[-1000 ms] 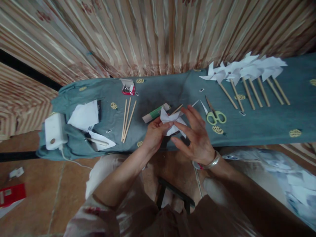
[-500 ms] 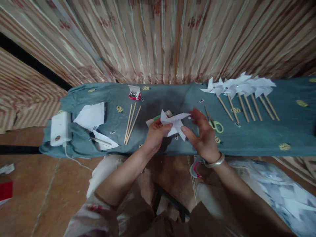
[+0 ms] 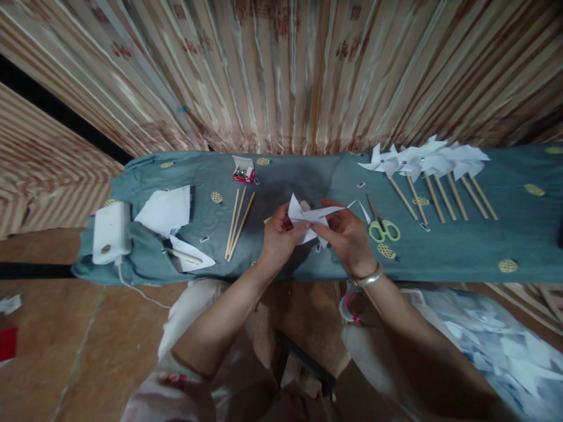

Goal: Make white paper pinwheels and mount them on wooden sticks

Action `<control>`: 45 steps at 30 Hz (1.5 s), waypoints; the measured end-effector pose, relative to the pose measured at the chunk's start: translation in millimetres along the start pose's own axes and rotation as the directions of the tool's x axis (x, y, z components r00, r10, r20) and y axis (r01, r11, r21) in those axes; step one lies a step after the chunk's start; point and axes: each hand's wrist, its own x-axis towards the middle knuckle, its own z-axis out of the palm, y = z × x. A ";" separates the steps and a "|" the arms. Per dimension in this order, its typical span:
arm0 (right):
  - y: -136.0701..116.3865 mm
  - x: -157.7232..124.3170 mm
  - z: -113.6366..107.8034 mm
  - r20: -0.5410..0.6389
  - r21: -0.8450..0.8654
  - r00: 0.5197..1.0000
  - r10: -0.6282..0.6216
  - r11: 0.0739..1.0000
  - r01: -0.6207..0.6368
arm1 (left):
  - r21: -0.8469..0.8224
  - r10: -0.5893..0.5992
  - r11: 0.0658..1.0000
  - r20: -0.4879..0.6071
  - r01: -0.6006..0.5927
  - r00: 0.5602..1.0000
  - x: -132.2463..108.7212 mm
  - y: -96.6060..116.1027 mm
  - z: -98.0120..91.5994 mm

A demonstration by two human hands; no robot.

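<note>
A white folded paper pinwheel (image 3: 308,218) is held just above the blue-grey cloth (image 3: 281,181) that covers the long table. My left hand (image 3: 279,237) pinches its left side with thumb and fingers closed. From the right, my right hand (image 3: 347,234), with a silver bangle at the wrist, closes its fingers on the paper too. Both hands meet at the paper's middle.
Three wooden sticks (image 3: 237,223) lie left of the hands, green-handled scissors (image 3: 382,225) right of them. Several finished pinwheels on sticks (image 3: 431,170) lie at the far right. A small red box of pins (image 3: 243,171), loose white paper (image 3: 165,211) and a white charger (image 3: 109,231) sit to the left.
My right hand has come in from spread fingers beside the pinwheel to closed fingers on it. The view has shifted slightly.
</note>
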 end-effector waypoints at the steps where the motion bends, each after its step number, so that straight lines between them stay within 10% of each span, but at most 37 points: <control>1: 0.0 0.2 0.8 0.000 0.005 1.000 -0.005 1.000 0.005 | 0.007 0.008 1.000 0.002 -0.008 1.000 0.5 -0.2 -0.5; 21: -8.7 7.6 -2.9 0.067 0.177 0.996 0.059 0.982 -0.070 | 0.022 -0.055 0.998 0.021 0.055 0.998 0.6 6.6 -3.0; 31: -9.6 21.5 -21.8 0.002 0.282 1.000 0.018 0.959 -0.017 | 0.079 0.252 0.967 -0.157 -0.242 0.955 28.4 48.0 -38.9; 45: 17.8 57.0 -24.0 -0.100 -0.055 0.983 -0.154 0.987 0.149 | 0.000 0.278 0.958 -0.239 -0.286 0.931 36.4 71.4 -55.2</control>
